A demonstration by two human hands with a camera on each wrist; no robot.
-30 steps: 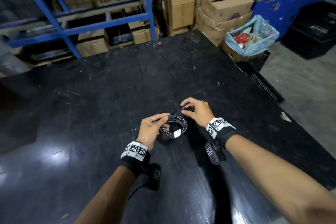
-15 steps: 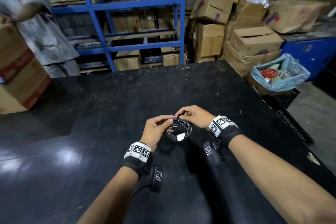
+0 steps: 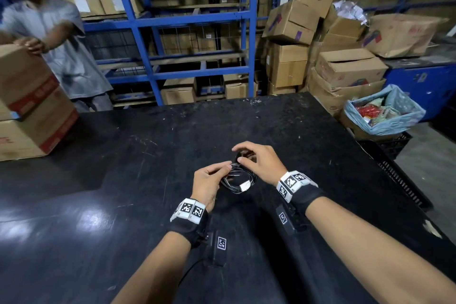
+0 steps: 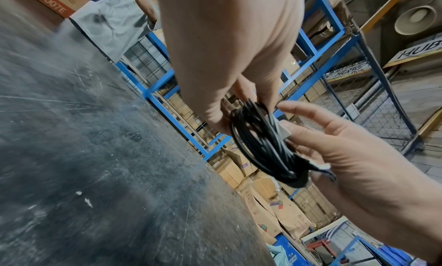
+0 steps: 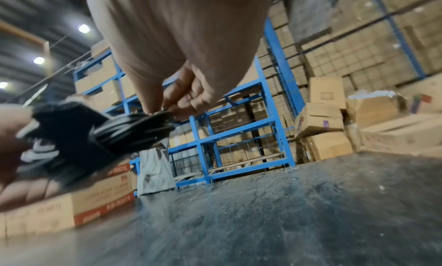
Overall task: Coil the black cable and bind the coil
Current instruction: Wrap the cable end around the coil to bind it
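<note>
The black cable (image 3: 238,180) is wound into a small coil and held just above the black table (image 3: 148,155), with a white connector (image 3: 244,185) on its near side. My left hand (image 3: 228,168) pinches the coil's left side. My right hand (image 3: 240,155) curls over the far side and pinches the strands there. In the left wrist view the coil (image 4: 260,143) hangs between both hands, and a black band (image 4: 300,180) wraps its lower part beside the right palm. The right wrist view shows the coil (image 5: 107,134) blurred, pinched by my right fingertips (image 5: 167,107).
Another person (image 3: 71,57) stands at the table's far left with a hand on stacked cardboard boxes (image 3: 32,106). Blue racks (image 3: 138,32) and piled cartons (image 3: 345,69) line the back. A blue-lined bin (image 3: 385,111) and a black crate (image 3: 394,145) sit off the right edge.
The view has tilted up, bringing the other person and boxes into sight. My right hand has shifted over the coil's far side; my left hand keeps its pinch.
</note>
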